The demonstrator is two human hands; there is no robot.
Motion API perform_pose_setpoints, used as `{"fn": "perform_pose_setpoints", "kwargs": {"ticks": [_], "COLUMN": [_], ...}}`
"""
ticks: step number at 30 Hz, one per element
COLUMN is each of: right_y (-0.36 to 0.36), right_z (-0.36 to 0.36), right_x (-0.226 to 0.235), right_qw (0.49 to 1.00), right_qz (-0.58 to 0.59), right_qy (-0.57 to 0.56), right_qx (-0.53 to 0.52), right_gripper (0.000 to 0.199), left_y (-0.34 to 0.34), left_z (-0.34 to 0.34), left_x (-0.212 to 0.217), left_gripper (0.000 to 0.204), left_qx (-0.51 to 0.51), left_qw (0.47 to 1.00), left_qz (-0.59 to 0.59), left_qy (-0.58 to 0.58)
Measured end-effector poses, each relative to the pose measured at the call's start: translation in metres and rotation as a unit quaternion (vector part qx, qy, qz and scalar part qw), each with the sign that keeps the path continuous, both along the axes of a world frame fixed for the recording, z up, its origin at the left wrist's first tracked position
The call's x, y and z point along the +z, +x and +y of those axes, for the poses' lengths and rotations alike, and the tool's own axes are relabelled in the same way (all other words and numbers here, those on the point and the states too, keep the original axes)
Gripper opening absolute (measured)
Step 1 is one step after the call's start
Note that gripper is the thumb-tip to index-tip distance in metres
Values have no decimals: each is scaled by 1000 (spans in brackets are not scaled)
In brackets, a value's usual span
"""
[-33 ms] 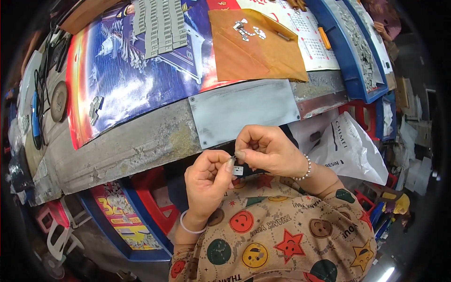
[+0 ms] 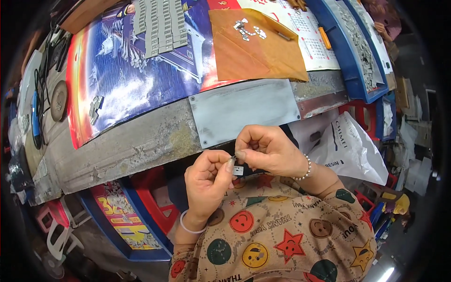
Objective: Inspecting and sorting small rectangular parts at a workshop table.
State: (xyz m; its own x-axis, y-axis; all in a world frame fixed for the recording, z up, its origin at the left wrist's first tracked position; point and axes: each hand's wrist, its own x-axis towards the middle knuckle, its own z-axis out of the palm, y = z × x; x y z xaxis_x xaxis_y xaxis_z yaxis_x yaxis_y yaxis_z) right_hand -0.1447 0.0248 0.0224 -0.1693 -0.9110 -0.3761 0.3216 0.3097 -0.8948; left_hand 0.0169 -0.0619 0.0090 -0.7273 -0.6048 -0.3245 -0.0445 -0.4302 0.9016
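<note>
Just in front of my body, at the near edge of the table, my hands meet fingertip to fingertip. My left hand point(image 2: 210, 177) is closed in a pinch around a small silver metal plate with holes point(image 2: 238, 170), which hangs below the fingertips. My right hand point(image 2: 266, 149) pinches at the upper end of the same piece; the fingers hide most of that end. Right beyond them lies a flat grey metal sheet point(image 2: 244, 110) with screws at its corners, on the table edge.
Rows of grey metal pieces point(image 2: 159, 28) lie on a glossy poster point(image 2: 136, 89). An orange-brown sheet point(image 2: 258, 51) carries several small parts point(image 2: 243, 29). Blue trays of parts stand right point(image 2: 371, 96) and below left point(image 2: 141, 254). A white bag point(image 2: 352, 150) hangs at right.
</note>
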Motion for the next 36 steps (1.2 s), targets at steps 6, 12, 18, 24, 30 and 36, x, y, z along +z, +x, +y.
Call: {"fn": "perform_pose_setpoints", "kwargs": {"ticks": [6,12,18,24,30,36], "right_y": [-4,-10,-7,3,5,7], "right_z": [-4,-3,-3,0,-3,-5], "right_x": [8,5,5,-1,2,4], "right_qw": [996,992,995,999,986,979], "right_qz": [-39,-63,-46,37,162,201], "right_qy": [77,106,94,17,-31,-26], "right_qx": [10,6,-2,-29,19,28], "right_gripper": [7,12,10,3,7,7], "left_y": [1,1,-1,-1,-1,-3], "left_z": [3,3,4,7,10,13], "left_x": [-1,-1,-5,-12,-13,-22], "left_gripper": [9,17,20,22,26,27], "left_qx": [-5,-7,23,34,53,91], "left_qw": [1000,1000,999,991,975,950], "left_qz": [-5,-7,-21,-23,-31,-23], "left_qy": [-11,7,-33,-124,-212,-297]}}
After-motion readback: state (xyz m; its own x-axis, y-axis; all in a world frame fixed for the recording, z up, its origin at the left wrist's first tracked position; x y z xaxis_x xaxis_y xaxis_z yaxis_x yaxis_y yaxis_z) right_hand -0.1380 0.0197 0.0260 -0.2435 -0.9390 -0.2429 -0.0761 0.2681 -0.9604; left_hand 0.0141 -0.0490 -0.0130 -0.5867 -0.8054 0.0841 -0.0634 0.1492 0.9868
